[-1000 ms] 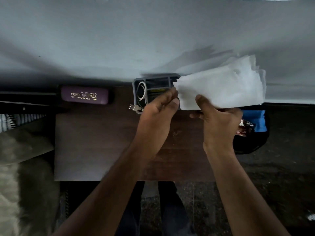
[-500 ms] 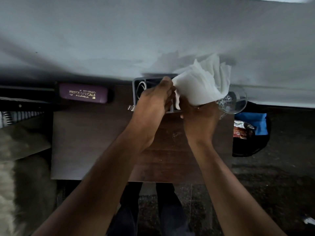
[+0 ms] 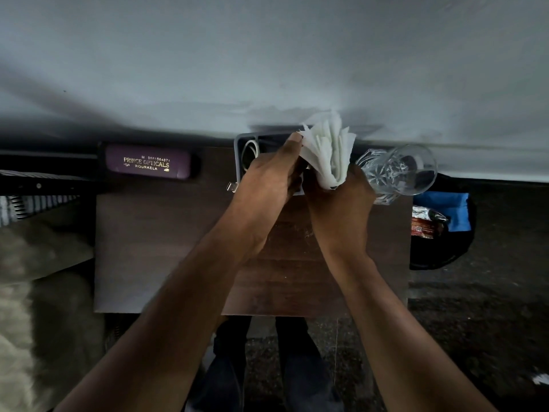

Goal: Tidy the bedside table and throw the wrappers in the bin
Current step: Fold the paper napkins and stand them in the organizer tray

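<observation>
Bunched tighter than before, the tissues (image 3: 328, 153) sit gripped between both hands, left (image 3: 270, 176) and right (image 3: 341, 200).

A second ago the white tissue (image 3: 328, 153) is a broad flat sheet spread out to the right at the far edge of the worktop (image 3: 166, 248); now it is gathered into a narrow, upright pleated bundle pinched in the right hand (image 3: 341, 209). The left hand (image 3: 271, 176) has slid farther away over the grey organiser (image 3: 242, 144), its fingers (image 3: 294, 142) now touching the bundle's left edge, where before they pinched the sheet's near corner. With the sheet bunched up, the cut-glass tumbler (image 3: 398, 173) just right of the right hand has come into sight.
</observation>
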A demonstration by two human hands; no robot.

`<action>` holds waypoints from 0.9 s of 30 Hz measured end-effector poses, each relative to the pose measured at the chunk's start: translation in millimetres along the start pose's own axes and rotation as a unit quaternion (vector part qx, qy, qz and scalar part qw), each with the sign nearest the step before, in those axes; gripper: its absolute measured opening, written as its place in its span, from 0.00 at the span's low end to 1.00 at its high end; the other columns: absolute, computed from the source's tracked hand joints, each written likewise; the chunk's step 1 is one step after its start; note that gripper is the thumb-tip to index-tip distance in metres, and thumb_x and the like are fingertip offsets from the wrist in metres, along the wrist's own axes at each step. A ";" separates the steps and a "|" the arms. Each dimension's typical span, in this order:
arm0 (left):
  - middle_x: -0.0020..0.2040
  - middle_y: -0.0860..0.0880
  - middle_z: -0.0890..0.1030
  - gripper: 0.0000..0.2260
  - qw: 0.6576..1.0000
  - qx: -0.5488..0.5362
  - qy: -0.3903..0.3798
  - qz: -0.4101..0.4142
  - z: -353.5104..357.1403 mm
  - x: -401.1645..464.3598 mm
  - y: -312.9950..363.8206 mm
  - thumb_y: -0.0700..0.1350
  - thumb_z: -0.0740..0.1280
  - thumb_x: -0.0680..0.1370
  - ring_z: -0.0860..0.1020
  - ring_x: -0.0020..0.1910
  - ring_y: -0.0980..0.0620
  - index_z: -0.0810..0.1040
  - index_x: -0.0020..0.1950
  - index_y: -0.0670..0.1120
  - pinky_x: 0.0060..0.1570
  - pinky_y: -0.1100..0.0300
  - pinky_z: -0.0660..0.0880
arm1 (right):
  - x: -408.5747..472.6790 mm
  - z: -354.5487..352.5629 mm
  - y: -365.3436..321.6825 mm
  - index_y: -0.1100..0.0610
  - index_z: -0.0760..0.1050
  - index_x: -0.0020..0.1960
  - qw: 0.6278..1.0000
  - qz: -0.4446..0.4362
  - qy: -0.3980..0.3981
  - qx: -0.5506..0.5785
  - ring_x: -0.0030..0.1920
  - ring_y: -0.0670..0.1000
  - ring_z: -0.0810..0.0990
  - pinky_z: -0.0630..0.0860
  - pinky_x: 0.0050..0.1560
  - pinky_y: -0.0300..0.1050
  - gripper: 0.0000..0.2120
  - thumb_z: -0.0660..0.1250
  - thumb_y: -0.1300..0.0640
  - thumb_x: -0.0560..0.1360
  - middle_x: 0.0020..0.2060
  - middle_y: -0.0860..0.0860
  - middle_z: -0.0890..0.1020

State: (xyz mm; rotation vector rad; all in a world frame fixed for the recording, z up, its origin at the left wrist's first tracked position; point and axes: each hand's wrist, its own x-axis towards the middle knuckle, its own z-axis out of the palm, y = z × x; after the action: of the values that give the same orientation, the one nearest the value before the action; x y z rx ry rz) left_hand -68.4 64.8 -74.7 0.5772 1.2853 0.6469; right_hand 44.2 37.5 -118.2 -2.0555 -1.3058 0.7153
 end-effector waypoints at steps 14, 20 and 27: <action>0.65 0.46 0.82 0.15 0.982 -0.038 0.171 0.072 -26.4 -25.0 14.4 0.47 0.58 0.85 0.81 0.64 0.54 0.78 0.65 0.42 0.69 0.57 0.73 | -5.7 -3.3 -2.4 0.56 0.76 0.64 0.997 0.063 -0.032 -0.009 0.56 0.50 0.77 0.77 0.58 0.45 0.28 0.79 0.45 0.69 0.59 0.54 0.77; 0.60 0.51 0.82 0.15 0.974 -0.032 0.221 0.028 -60.7 -21.5 3.2 0.49 0.57 0.85 0.80 0.60 0.58 0.79 0.63 0.44 0.64 0.64 0.73 | -11.6 -4.9 18.2 0.52 0.75 0.66 0.986 0.100 -0.128 0.049 0.54 0.48 0.82 0.79 0.45 0.35 0.23 0.75 0.61 0.73 0.62 0.53 0.77; 0.45 0.60 0.82 0.18 0.981 0.050 0.182 -0.036 -67.9 -17.6 -24.3 0.66 0.61 0.74 0.79 0.50 0.58 0.82 0.37 0.56 0.59 0.55 0.73 | -9.1 -0.8 32.1 0.55 0.77 0.62 0.987 0.094 -0.121 0.056 0.52 0.49 0.82 0.79 0.42 0.32 0.22 0.76 0.68 0.72 0.59 0.55 0.79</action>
State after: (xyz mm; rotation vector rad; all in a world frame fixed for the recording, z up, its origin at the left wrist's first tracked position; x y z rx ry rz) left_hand -134.9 37.6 -93.0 0.5050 1.6815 0.6498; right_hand 60.6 18.0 -139.8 -2.0660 -1.1780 1.1279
